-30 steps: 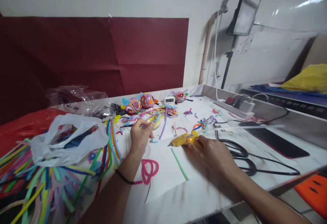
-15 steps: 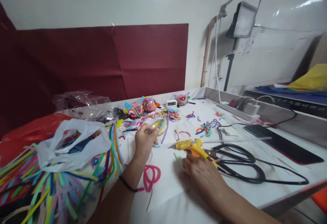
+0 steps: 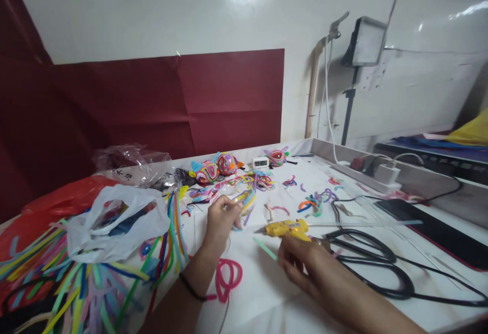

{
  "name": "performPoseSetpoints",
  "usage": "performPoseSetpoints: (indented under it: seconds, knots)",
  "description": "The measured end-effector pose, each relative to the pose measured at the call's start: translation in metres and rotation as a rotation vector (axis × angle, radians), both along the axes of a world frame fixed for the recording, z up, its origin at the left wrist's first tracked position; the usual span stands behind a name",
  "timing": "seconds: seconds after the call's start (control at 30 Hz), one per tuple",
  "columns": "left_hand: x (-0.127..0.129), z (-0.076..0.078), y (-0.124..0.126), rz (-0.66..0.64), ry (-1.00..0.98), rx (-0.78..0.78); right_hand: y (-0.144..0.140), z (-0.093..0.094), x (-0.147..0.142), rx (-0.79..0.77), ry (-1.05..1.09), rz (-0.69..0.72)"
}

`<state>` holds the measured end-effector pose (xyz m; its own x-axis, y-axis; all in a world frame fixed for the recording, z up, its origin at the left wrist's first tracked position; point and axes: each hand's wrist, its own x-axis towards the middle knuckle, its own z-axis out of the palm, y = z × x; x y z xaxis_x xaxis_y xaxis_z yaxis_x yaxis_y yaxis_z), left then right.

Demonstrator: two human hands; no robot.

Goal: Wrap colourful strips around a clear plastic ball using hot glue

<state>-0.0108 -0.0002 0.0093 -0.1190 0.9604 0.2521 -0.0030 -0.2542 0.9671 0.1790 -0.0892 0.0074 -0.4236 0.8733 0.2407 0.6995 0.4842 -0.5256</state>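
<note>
Head view looks down on a white table [image 3: 267, 303] strewn with coloured pipe cleaners. The left hand [image 3: 221, 219] is curled, its fingertips pinching a small clear piece wound with yellow and blue pipe cleaner [image 3: 244, 199], held just above the table near the middle of the clutter. The right hand [image 3: 305, 263] is closed loosely around the handle of a yellow hot glue gun [image 3: 285, 229], whose nozzle points left toward the left hand; a clear glue stick [image 3: 366, 223] juts out of its back to the right. A mint-green pipe cleaner piece [image 3: 265, 248] lies on the table just beside the right hand's fingers, and a pink looped pipe cleaner [image 3: 227, 278] lies near the left wrist, which wears a dark band. A black cable [image 3: 377, 263] coils on the table right of the glue gun. To the left, a white plastic bag [image 3: 114, 222] sits on a heap of long pipe cleaners [image 3: 68, 283]. Farther back stand finished round pipe-cleaner figures [image 3: 217, 166] and a small white digital clock [image 3: 261, 162]. A dark phone [image 3: 438, 227] lies at the right.
</note>
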Motion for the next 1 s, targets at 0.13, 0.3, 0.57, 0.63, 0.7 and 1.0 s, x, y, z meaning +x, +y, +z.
performPoseSetpoints:
  seconds: [0.13,0.3,0.57,0.63,0.7,1.0]
  knots:
    - [0.001,0.000,-0.002,-0.045,-0.033,-0.023,0.012,0.028,0.019,-0.074,0.356,0.097]
    - [0.000,0.000,-0.003,-0.135,-0.174,-0.090,0.042,0.064,0.028,0.117,0.539,0.098]
    - [-0.005,0.002,-0.001,-0.195,-0.345,-0.179,0.070,0.070,0.020,0.383,0.687,0.026]
    - [-0.005,0.002,0.000,-0.189,-0.347,-0.186,0.070,0.062,0.016,0.379,0.647,-0.001]
    - [-0.005,0.002,0.000,-0.185,-0.332,-0.184,0.070,0.054,0.014,0.386,0.600,-0.019]
    - [-0.003,-0.004,0.001,-0.153,-0.207,-0.162,0.077,0.037,0.006,0.575,0.500,-0.019]
